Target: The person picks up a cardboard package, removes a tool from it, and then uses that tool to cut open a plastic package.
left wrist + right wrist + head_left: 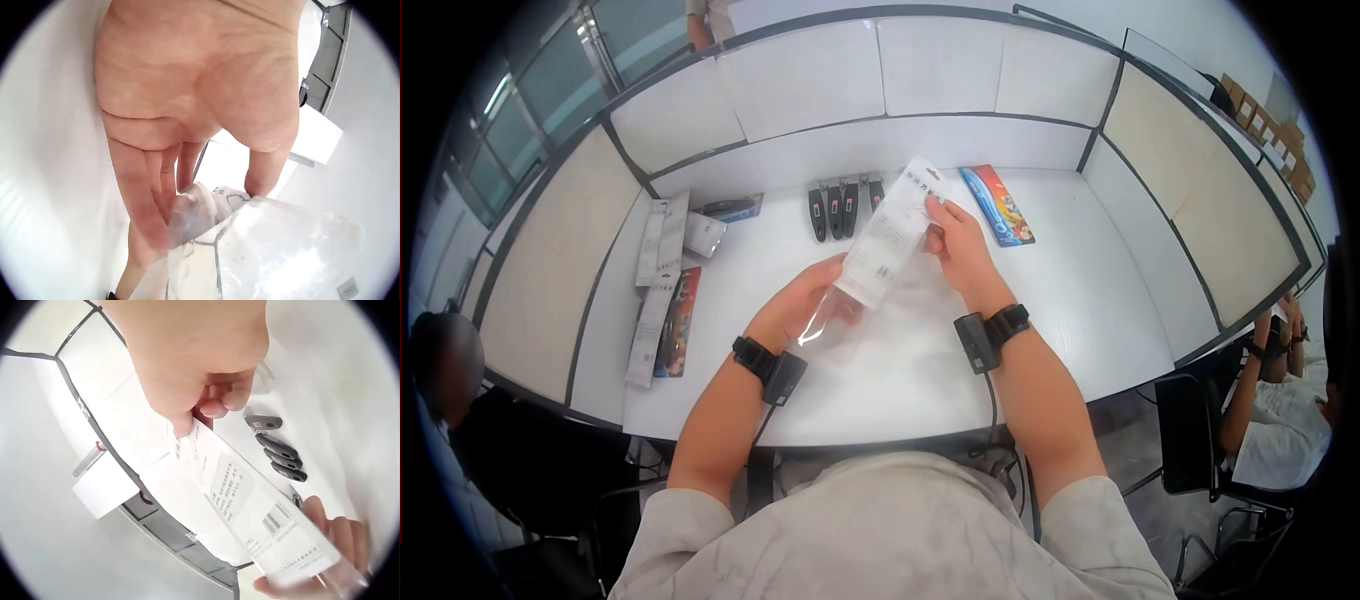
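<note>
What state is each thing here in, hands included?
Clear package with printed card: slanted, held by both hands; cannot tell whether sealed
Right hand: pinching the package's upper end
Left hand: holding the package's lower part
Black-handled tools: lying side by side
Blue-and-orange card: lying flat
White packages: piled, overlapping
Wrist cameras: strapped on

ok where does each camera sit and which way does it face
Head: on the person's head, facing forward and down at the white table and packet; left hand, right hand, forearms and shirt show.
Left wrist: on that wrist, facing along the palm towards the packet's clear end; fingers and thumb show.
Right wrist: on that wrist, facing past the right hand at the packet's printed card; left-hand fingers also show.
Head and right wrist share the black-handled tools.
</note>
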{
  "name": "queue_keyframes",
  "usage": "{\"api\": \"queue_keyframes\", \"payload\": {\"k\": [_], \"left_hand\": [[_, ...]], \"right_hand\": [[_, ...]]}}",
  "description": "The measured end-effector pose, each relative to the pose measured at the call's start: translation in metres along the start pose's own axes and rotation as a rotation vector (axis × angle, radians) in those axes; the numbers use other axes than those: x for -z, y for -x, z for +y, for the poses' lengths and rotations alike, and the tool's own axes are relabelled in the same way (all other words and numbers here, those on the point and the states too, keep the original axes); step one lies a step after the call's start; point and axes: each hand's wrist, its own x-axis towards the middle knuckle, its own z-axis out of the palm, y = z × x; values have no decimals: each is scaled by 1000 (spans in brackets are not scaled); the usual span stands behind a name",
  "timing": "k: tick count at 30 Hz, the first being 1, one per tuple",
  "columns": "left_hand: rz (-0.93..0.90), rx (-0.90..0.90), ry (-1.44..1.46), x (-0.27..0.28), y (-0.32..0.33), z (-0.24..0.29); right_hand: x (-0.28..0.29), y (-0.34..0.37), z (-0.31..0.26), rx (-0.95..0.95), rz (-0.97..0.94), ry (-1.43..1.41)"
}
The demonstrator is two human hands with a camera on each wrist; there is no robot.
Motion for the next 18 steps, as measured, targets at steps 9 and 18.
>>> {"api": "queue_keyframes", "payload": {"k": [9, 18], "left_hand": [[-46, 44, -145, 6, 0, -1], [183, -276, -570, -12, 8, 17]], "right_hand": [[-3, 3, -9, -68, -29, 60], [-11, 11, -15, -34, -117, -53]]}}
